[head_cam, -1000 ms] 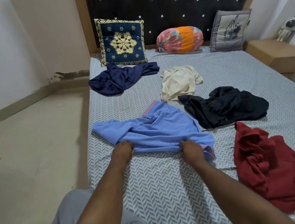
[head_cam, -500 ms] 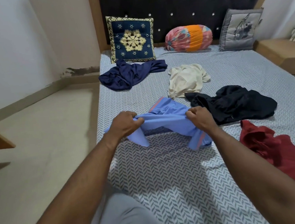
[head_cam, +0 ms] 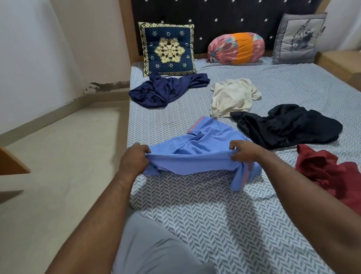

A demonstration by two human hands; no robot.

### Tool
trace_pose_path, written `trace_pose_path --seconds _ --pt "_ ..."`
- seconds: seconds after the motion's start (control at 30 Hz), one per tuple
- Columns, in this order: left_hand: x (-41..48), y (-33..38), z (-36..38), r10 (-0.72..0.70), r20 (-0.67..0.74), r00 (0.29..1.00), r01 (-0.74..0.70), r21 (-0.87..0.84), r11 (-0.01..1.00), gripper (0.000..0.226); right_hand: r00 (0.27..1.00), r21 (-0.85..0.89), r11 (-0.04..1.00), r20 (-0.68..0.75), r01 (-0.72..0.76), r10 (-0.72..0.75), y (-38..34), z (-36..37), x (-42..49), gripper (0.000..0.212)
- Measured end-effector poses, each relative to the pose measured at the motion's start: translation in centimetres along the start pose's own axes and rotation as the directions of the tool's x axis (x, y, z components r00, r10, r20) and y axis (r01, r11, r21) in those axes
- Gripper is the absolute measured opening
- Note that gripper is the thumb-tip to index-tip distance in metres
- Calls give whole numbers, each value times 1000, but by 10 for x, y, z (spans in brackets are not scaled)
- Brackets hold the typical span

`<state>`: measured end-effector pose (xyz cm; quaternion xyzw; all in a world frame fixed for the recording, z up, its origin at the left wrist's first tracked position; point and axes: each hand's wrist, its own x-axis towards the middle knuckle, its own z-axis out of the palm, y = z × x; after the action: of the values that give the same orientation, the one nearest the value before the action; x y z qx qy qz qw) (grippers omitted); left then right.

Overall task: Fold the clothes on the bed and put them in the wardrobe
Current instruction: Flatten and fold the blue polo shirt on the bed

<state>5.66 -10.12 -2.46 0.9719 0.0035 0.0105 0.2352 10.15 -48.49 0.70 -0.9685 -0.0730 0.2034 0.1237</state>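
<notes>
Herringbone-sheeted bed: near edge of blue shirt raised, pinched in left hand and right hand. Seemingly mid first fold; next, carry that edge evenly towards far end.

No readable text, label, brand or number on anything in view.

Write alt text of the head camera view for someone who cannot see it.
A person's left hand and right hand grip the near edge of a light blue fabric shirt, held above a grey herringbone bedsheet. A crumpled navy garment, cream garment, black garment and dark red garment lie nearby.
</notes>
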Motion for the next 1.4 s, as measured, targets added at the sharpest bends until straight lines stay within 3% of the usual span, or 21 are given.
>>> trace_pose_path --seconds 0.1,0.27,0.4,0.43,0.5,0.57,0.63,0.67,0.73,0.77,0.8,0.87,0.9,0.97,1.0,1.07,1.13,1.23,1.3,1.33,1.4 --pt "-6 -9 -5 -19 17 1000 21 -94 995 28 990 -221 972 -132 -76 47 11 -1 -3 17" --pt "-15 -15 -2 -95 57 994 105 -200 974 25 969 -215 956 -189 -201 161 9 3 -13 29" --pt "-21 -30 1 -78 226 971 117 -169 979 29 994 -85 990 17 -110 111 10 10 -15 29" --pt "-23 -35 1 -77 277 958 130 -179 975 27 998 -108 994 57 -21 27 8 16 -14 32" --pt "-24 -40 -1 -98 320 942 161 -174 972 23 972 -22 986 166 -163 164 4 21 -24 32" --pt "-22 -41 -5 -135 318 938 182 -124 975 24 967 -101 990 223 -102 123 10 24 -25 28" --pt "-21 -42 -9 -199 361 911 211 7 977 23 937 -9 989 318 -149 144 10 28 -24 11" --pt "-20 -45 -9 -247 409 878 223 106 969 21 924 -12 985 346 -173 166 13 30 -20 25" --pt "-23 -46 -4 -350 545 762 244 259 934 20 904 -220 963 362 -155 229 9 31 -20 74" --pt "-26 -47 3 -400 609 685 312 251 916 25 872 -325 933 399 -153 282 4 34 -21 77" --pt "-28 -45 8 -437 668 603 419 201 886 30 858 -406 900 396 -157 328 -2 35 -22 68" --pt "-34 -39 16 -455 734 503 648 28 761 29 834 -345 892 363 -293 415 -4 40 -17 55" --pt "-35 -35 18 -446 739 505 732 -94 675 27 799 -299 875 370 -380 474 -7 36 -20 47" --pt "-21 -25 16 -430 696 575 811 -417 410 27 824 -43 867 290 -496 486 -8 26 -17 36" --pt "-4 -18 14 -422 645 637 768 -582 268 31 819 205 802 277 -561 502 -8 18 -11 32" --pt "39 9 -3 -413 485 771 564 -821 88 35 812 728 420 324 -542 486 -19 -11 7 34" --pt "85 51 -44 -406 281 870 322 -946 37 34 880 926 225 181 -303 439 -31 -58 35 35" --pt "140 106 -122 -360 13 933 17 -1000 8 27 888 980 119 -196 160 416 -57 -141 60 36" --pt "165 124 -166 -331 -126 935 -132 -991 6 25 795 907 220 -421 359 436 -67 -185 61 57" --pt "173 128 -183 -319 -185 930 -189 -982 21 24 734 846 360 -524 392 432 -70 -203 59 67" --pt "177 130 -209 -315 -277 908 -274 -960 56 21 646 661 687 -671 301 363 -68 -223 57 78"
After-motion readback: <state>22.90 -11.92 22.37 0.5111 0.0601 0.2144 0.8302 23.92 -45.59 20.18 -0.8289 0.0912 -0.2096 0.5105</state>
